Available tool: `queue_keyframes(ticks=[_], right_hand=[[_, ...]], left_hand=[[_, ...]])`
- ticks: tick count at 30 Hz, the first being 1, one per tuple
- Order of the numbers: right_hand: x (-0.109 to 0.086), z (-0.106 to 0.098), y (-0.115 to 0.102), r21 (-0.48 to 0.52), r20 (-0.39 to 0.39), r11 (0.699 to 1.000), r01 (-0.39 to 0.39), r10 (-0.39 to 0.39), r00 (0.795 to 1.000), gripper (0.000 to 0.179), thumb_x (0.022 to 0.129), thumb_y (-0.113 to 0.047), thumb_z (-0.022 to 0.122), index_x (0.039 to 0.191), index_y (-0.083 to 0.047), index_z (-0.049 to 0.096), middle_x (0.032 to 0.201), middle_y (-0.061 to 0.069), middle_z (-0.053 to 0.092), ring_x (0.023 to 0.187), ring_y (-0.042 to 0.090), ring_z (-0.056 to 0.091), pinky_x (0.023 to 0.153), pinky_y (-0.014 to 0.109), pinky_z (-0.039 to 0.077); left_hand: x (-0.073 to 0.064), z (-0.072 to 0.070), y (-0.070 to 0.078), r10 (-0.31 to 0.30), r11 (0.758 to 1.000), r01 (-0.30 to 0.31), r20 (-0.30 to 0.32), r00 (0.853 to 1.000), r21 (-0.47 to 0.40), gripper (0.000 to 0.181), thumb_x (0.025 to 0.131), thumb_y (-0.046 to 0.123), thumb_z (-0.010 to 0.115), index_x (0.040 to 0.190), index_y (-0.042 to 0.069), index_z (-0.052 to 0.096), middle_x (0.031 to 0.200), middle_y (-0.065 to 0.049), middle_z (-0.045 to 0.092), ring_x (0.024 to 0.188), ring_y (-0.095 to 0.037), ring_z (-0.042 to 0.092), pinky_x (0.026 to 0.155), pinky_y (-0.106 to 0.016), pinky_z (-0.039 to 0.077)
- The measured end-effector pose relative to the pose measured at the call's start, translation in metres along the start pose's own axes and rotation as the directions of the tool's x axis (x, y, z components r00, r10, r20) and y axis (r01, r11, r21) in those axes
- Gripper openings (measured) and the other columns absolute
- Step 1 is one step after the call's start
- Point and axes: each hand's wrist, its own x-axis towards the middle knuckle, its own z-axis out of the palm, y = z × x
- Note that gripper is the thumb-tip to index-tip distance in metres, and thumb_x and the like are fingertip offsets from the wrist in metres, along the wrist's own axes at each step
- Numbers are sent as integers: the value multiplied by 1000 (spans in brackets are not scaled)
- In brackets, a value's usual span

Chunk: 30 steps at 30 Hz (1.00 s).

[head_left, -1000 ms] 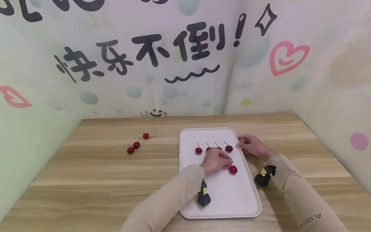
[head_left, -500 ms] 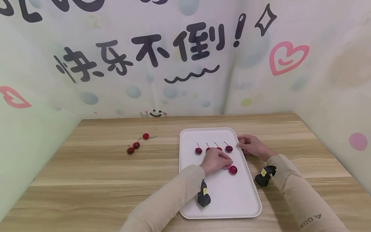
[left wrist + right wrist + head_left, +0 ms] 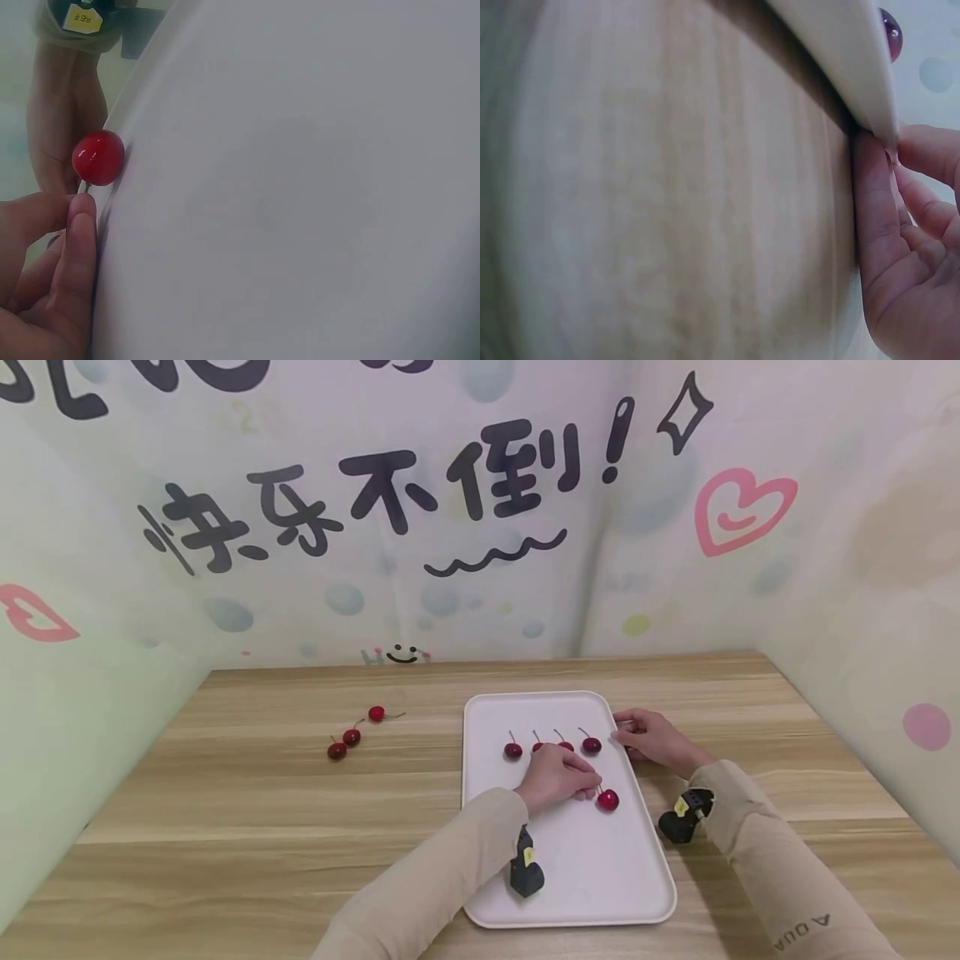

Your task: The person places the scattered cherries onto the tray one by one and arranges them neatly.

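My left hand (image 3: pixel 557 777) is over the white tray (image 3: pixel 570 877), pinching the stem of a red cherry (image 3: pixel 608 800) between thumb and fingertips. In the left wrist view that cherry (image 3: pixel 99 157) appears close to the tray's surface; I cannot tell if it touches. Behind the hand, a row of several stemmed cherries lies across the tray, including a dark cherry (image 3: pixel 513 751) at its left end and another cherry (image 3: pixel 592 746) at its right; the hand partly covers the middle ones. My right hand (image 3: pixel 654 742) grips the tray's right rim, thumb and fingers on either side of it (image 3: pixel 915 232).
Three cherries lie on the wooden table (image 3: pixel 247 810) left of the tray, the farthest cherry (image 3: pixel 377 714) with its stem pointing right. A printed cloth (image 3: pixel 300 602) hangs behind the table. Pale walls flank both sides.
The cherry at my left fingertips has shifted slightly right, and its stem now shows between fingers and fruit. My right hand stays on the tray's rim.
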Motion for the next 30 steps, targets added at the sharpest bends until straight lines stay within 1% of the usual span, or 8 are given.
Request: queue_keyframes(ticks=[4,7,10,13,17,23,26,30], right_hand=[[0,0,-1,-16,0,1000,3,-3,1000,44,90,-11,50,128,6,36,100,16,53,82,17,54,78,33,49],[0,1,-1,-18,-2,1000,2,-2,1000,44,90,-11,50,128,6,36,100,16,53,82,18,54,78,33,49],[0,1,-1,-19,-5,1000,4,-4,1000,44,90,-12,50,128,6,36,100,17,53,83,18,54,77,33,49],[1,1,0,-11,-7,1000,2,-2,1000,44,90,-12,51,128,6,37,101,17,53,83,17,55,77,32,49],[0,0,0,-7,-11,1000,3,-3,1000,45,90,-12,51,128,6,36,101,16,52,84,17,54,77,31,49],[-1,1,1,14,-11,1000,15,-15,1000,46,89,-12,52,128,7,36,99,16,51,83,17,54,76,30,49],[-1,2,3,14,-7,1000,22,-22,1000,46,89,-12,52,127,8,36,99,16,51,83,16,54,76,30,49],[0,2,3,8,-15,1000,28,-28,999,44,89,-11,52,126,8,37,99,17,52,83,17,54,75,30,49]], left_hand=[[-1,-2,0,-1,1000,1,12,1000,9,7,76,8,68,77,1,69,58,-3,62,49,-7,56,53,-18,48],[-3,-5,2,-1,999,0,23,1000,43,9,77,12,68,78,3,69,58,-2,62,51,-7,57,55,-16,47],[-8,-11,3,9,997,-12,42,999,78,10,78,14,68,79,5,70,58,-1,62,53,-8,58,57,-16,46],[-15,-21,2,18,995,-24,61,998,102,10,78,15,67,80,5,69,58,-1,62,54,-8,59,58,-17,46],[-25,-38,1,26,995,-34,76,997,95,11,80,15,66,83,5,68,61,0,62,56,-9,59,59,-18,48],[-37,-69,-3,58,997,-61,50,997,54,10,81,13,64,84,4,67,72,-8,64,61,-13,61,60,-23,50],[-43,-87,-9,87,995,-88,24,996,40,13,82,13,63,88,2,65,77,-11,64,62,-13,61,61,-25,51],[-50,-114,-19,121,993,-121,-45,992,15,17,84,12,60,93,-2,63,82,-15,63,65,-15,60,63,-28,51]])
